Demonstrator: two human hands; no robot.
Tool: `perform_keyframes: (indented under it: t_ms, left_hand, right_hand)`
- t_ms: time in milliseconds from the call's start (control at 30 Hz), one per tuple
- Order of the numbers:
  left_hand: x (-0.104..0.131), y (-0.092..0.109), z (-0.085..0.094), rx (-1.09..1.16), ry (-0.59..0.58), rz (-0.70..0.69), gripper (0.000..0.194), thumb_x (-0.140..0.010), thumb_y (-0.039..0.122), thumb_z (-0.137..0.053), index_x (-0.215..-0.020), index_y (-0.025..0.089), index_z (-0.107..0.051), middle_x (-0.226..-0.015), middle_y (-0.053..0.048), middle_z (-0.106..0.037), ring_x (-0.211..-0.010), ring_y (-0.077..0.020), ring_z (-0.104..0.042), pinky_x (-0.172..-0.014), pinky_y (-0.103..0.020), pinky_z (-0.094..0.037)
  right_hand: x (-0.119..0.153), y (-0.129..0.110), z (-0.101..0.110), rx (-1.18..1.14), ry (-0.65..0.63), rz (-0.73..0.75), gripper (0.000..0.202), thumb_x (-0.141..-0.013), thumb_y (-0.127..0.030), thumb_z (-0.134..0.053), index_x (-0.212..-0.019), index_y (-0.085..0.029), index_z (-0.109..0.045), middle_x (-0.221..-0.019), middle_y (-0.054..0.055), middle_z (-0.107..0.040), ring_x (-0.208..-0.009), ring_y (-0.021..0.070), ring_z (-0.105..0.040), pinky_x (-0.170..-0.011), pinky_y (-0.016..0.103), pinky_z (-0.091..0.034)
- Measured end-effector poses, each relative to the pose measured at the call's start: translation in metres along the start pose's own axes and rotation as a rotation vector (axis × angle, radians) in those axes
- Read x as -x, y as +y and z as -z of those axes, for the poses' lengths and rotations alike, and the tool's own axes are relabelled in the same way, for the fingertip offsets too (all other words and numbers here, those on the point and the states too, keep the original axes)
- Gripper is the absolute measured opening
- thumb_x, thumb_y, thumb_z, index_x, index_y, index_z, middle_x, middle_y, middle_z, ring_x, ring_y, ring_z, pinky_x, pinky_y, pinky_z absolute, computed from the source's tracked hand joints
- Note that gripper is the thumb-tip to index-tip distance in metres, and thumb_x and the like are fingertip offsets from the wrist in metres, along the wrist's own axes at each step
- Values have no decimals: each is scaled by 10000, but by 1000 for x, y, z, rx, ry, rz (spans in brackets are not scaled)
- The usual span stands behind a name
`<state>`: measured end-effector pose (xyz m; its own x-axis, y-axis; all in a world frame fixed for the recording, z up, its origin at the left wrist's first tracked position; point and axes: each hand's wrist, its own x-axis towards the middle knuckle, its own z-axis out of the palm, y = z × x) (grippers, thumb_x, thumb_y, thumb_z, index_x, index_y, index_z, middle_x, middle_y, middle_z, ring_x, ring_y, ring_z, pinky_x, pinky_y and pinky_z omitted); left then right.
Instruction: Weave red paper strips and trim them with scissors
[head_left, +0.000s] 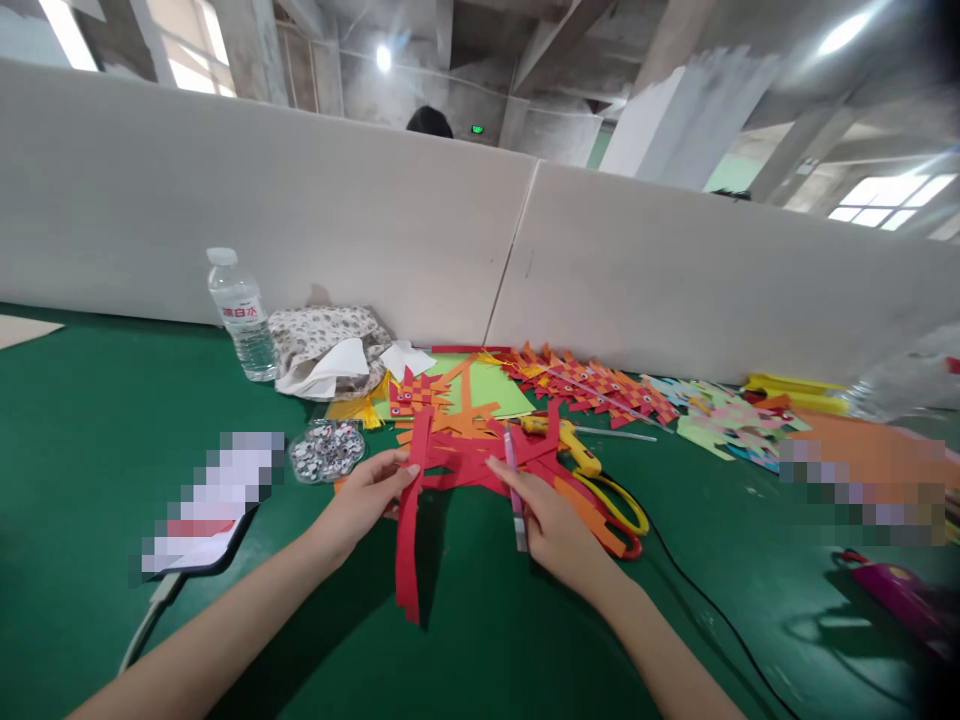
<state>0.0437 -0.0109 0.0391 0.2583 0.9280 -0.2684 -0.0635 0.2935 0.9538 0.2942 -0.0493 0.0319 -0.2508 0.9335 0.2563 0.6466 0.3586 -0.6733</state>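
Left grip: the left hand (367,497) is closed on red paper strips (407,550), fingers and thumb pinching their middle; the strips stand lengthwise, ends above and below the grip.
Right grip: the right hand (546,515) is closed around a pink pen-like tool (515,480), its upper end leaning slightly left.
Between and just beyond both grips: loose red strips (469,468) lie crossed on the green worktop (480,640), with orange strips (466,405) behind.
Right of the right grip: scissors (626,500) with yellow handles, red handles (634,548) near them, and a yellow glue gun (581,450) with a black cord.
Left of the left grip: a clear container of googly eyes (328,450) is near; a phone (214,505) with a cable lies farther out.
Far right of the right grip: a purple tool (900,600).
Beyond the grips: woven red-orange paper pieces (600,385), 1 light green sheet (491,385), patterned cloth (322,330) and 1 upright water bottle (244,320) left of it.
Farthest: a pale partition (360,210), the top of 1 person's dark-haired head (430,122) above it.
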Motion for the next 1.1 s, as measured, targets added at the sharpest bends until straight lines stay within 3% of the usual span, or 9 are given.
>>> perform_keyframes:
  t_ms: [167,367,500,600,633,700,767,867,1100]
  left_hand:
    - [4,6,-4,3,-32,29,245,-733,402,-667,-812,200,-555,-695,44,-585,-630,-126,-617,-640,-242,-490]
    - [0,-9,-8,47,-82,37,234,-762,391,-636,-880,204,-559,-733,39,-581,-608,-119,-606,-642,-266,-498]
    - [-2,-15,-8,71,-83,35,241,-746,397,-659,-854,202,-568,-712,39,-590,-603,-114,-593,-608,-240,-478]
    - [-1,-13,-4,125,-38,26,253,-731,401,-681,-853,210,-569,-722,49,-591,-600,-89,-567,-583,-196,-459]
    - [0,-12,-2,145,-10,23,260,-721,401,-693,-845,212,-565,-715,55,-579,-595,-81,-554,-575,-185,-456]
    - [2,-10,1,165,37,20,276,-703,402,-714,-831,217,-555,-682,66,-542,-581,-76,-529,-566,-181,-463]
    - [4,-10,3,153,40,18,286,-699,412,-719,-836,220,-557,-661,67,-519,-575,-82,-516,-563,-192,-481]
    - [6,-13,4,135,16,23,288,-711,427,-713,-865,231,-569,-671,64,-523,-587,-86,-522,-547,-187,-481]
    - [5,-19,5,133,-3,46,251,-734,429,-699,-849,242,-576,-655,74,-510,-586,-89,-527,-582,-215,-506]
  right_hand:
    - [-8,-5,1,-572,99,-186,555,-827,-219,-517,-1370,-321,-462,-1390,42,-514,-1170,269,-566,-937,439,-481]
    - [-11,-5,-11,-803,145,-254,549,-838,-492,-565,-1337,-273,-507,-1379,100,-522,-1025,266,-643,-857,443,-529]
    - [-7,-7,-12,-662,282,-287,509,-840,-493,-563,-1288,-252,-555,-1237,121,-627,-696,182,-671,-648,350,-561]
    - [-4,-6,-11,-551,280,-285,629,-854,-464,-558,-1422,-298,-342,-1079,73,-687,-467,99,-526,-458,257,-459]
    - [-3,-5,-11,-524,275,-294,644,-855,-462,-557,-1429,-295,-317,-1004,53,-702,-448,94,-484,-446,246,-429]
    - [-2,-3,-10,-456,280,-315,540,-846,-477,-565,-1328,-254,-466,-829,22,-698,-480,109,-466,-462,240,-401]
    - [-2,-2,-9,-397,298,-338,373,-848,-525,-533,-973,-203,-675,-684,20,-644,-530,133,-482,-481,247,-385]
    - [-3,-3,-8,-372,306,-381,526,-845,-603,-469,-585,-182,-646,-521,13,-512,-505,137,-445,-463,254,-349]
    - [-3,-7,-13,-434,185,-369,381,-729,-561,-644,-647,-192,-692,-549,-4,-516,-514,125,-437,-458,238,-334]
